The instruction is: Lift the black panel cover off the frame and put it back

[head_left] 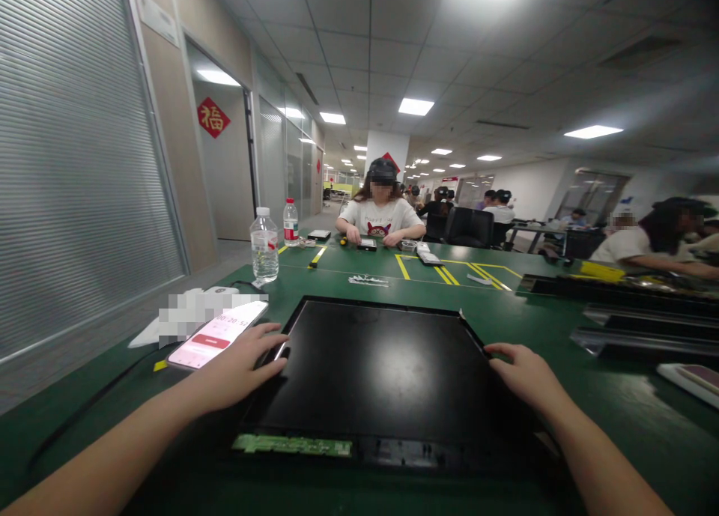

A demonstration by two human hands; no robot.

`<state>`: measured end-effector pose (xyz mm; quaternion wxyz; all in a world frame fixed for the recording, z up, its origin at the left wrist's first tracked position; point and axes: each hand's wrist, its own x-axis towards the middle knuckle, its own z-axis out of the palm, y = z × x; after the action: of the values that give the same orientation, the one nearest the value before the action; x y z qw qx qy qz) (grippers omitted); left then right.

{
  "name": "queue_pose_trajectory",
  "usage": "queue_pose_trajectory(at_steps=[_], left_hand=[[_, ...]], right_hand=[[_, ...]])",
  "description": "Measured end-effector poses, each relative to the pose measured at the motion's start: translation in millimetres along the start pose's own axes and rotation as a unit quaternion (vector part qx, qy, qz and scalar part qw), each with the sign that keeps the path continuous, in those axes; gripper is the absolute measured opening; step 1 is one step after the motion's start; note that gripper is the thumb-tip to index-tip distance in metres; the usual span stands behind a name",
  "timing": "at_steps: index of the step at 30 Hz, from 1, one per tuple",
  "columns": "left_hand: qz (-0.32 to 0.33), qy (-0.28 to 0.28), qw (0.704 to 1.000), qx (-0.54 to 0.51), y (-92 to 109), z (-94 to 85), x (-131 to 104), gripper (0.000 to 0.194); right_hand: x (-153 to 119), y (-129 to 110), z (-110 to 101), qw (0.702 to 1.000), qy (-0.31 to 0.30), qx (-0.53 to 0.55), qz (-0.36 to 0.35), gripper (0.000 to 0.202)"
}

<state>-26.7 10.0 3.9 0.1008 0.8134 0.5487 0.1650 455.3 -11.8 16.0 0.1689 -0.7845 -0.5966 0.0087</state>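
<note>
A large black display panel (382, 366) lies flat on the green table in front of me. Along its near edge runs a green circuit strip (292, 446). My left hand (241, 362) rests at the panel's left edge, its fingers spread and the fingertips at the frame. At the right edge, my right hand (525, 374) touches the frame with its fingertips, fingers apart. Just beyond my left hand a lit phone (219, 335) lies on the table.
A large clear bottle (264, 246) and a smaller bottle (290, 222) stand at the back left. Dark long strips (645, 336) lie at the right. Across the green table (314, 284), a person (382, 209) handles small parts.
</note>
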Motion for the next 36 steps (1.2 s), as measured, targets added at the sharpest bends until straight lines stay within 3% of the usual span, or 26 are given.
queue_pose_trajectory(at_steps=[5, 18, 24, 36], left_hand=[[-0.004, -0.01, 1.0, 0.011, -3, 6.1, 2, 0.055], [-0.016, 0.001, 1.0, 0.024, 1, 8.3, 5, 0.046], [-0.024, -0.016, 0.999, 0.041, 7, 4.0, 6, 0.048], [-0.024, 0.003, 1.0, 0.01, -2, 8.9, 6, 0.046]], right_hand=[[2, 5, 5, 0.999, -0.038, -0.014, 0.035, 0.041], [2, 10, 12, 0.997, -0.066, 0.033, 0.021, 0.049], [-1, 7, 11, 0.998, -0.063, 0.027, 0.008, 0.047], [1, 9, 14, 0.998, -0.042, 0.031, 0.019, 0.042]])
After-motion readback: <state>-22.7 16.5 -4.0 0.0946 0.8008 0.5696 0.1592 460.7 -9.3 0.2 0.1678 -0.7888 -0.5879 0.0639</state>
